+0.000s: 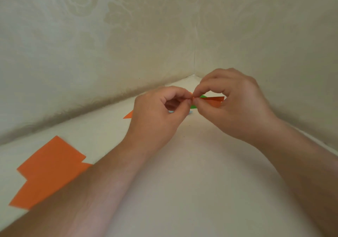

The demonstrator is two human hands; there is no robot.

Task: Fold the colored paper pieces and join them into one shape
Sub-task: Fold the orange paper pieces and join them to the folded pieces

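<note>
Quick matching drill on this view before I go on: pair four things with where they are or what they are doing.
Things:
1. left hand
2. folded orange strip
3. orange paper sheets
4. green paper

Places or states:
A. lying flat at the near left of the table
B. pinched between both hands, above the table
C. pinches the strip's left end
D. partly hidden behind the hands

Pairs: 1-C, 2-B, 3-A, 4-D
</note>
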